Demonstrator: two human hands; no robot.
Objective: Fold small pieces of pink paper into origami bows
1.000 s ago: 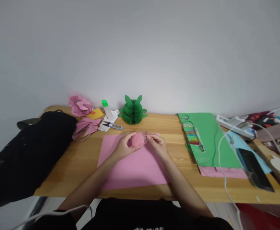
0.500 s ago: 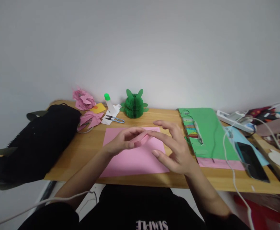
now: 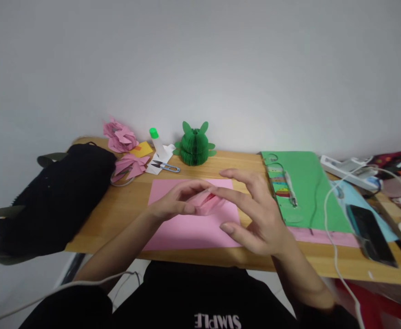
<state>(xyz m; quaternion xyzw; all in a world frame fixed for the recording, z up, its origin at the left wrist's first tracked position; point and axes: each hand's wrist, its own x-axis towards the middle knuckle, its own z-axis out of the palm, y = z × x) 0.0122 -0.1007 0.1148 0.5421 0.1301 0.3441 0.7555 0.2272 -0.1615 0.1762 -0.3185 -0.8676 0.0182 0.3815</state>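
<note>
My left hand (image 3: 177,200) is closed round a small folded piece of pink paper (image 3: 207,206), held above the desk with its layers parted. My right hand (image 3: 255,212) has its fingers spread, and the index fingertip touches the top edge of the folded paper. The right thumb is stretched out, apart from it. Beneath both hands a flat pink sheet (image 3: 193,232) lies on the wooden desk. Part of the folded paper is hidden behind my left fingers.
Behind the sheet stand a green paper honeycomb figure (image 3: 195,147) and a glue stick (image 3: 157,141), near thread snips (image 3: 166,166). Pink paper pieces (image 3: 120,136) and a black bag (image 3: 59,196) are at left. Right are a green folder (image 3: 306,192), a phone (image 3: 371,235) and a white cable (image 3: 334,246).
The folded pink paper has spread open, with its inner layers now showing. My right hand has shifted slightly right, its index finger still at the paper. The camera view has moved a little.
</note>
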